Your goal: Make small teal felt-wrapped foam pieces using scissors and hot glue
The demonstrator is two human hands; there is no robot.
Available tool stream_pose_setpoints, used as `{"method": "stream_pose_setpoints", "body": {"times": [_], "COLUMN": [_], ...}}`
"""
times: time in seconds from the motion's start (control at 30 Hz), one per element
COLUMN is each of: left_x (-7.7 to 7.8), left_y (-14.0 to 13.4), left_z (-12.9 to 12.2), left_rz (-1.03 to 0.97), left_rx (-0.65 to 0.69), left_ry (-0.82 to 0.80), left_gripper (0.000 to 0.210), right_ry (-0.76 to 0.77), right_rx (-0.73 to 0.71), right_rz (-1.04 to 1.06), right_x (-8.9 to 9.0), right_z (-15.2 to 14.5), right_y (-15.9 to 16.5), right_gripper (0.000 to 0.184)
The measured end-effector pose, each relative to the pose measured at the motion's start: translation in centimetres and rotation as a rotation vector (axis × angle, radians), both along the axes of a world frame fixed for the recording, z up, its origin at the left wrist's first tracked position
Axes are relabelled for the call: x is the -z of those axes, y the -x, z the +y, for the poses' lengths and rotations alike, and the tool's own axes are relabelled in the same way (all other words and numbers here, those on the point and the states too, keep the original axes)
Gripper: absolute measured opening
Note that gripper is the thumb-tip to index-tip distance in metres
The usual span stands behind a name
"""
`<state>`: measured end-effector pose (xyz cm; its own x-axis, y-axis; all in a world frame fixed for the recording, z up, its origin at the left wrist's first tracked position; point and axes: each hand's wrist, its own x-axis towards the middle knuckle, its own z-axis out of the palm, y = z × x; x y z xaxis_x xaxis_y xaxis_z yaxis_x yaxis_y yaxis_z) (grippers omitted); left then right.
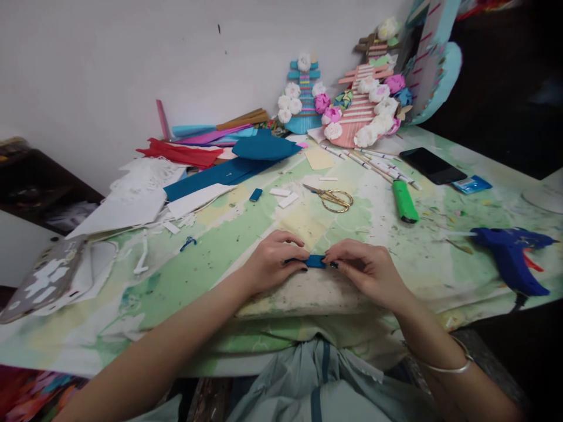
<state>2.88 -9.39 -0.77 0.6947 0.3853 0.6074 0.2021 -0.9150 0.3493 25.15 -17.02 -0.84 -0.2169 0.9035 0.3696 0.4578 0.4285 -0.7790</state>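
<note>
A small dark-blue strip [315, 261], perhaps paper-covered, is held level between my two hands near the table's front edge. My left hand [275, 261] pinches its left end between thumb and fingers, hiding that end. At the right end my right hand [367, 266] closes thumb and fingertips on it. Beyond them lie gold-handled scissors [332, 198], a short blue piece [255, 194] and small white foam-like pieces [288, 200].
At right are a blue glue gun [505, 255], a green lighter [404, 202] and a black phone [433, 164]. Blue crepe-like paper [264, 147] and white sheets [127, 202] pile up at left. Flower-decorated guitar-like crafts [303, 99] lean on the wall.
</note>
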Motion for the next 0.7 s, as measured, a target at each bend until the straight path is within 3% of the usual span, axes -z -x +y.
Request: {"method": "stream_pose_setpoints", "body": {"times": [0.23,0.53,0.7], "left_x": [-0.1,-0.21,-0.4], "left_y": [-0.08,-0.13,-0.17], "left_z": [-0.18,-0.26,-0.05], "left_rz": [-0.018,-0.034,-0.059], "left_rx": [0.001,0.006,-0.002], "left_ry": [-0.034,-0.029,0.049], "left_gripper": [0.006,0.007,0.028], "right_ry": [-0.037,0.026,-0.001], "right_rx": [0.022,0.068,0.158], "right_rz": [-0.016,0.031,0.046], "right_x": [-0.13,0.39,0.48], "right_z": [-0.13,-0.25,-0.05], "right_y": [0.1,0.04,0.1], "right_gripper": [0.02,0.017,0.017]}}
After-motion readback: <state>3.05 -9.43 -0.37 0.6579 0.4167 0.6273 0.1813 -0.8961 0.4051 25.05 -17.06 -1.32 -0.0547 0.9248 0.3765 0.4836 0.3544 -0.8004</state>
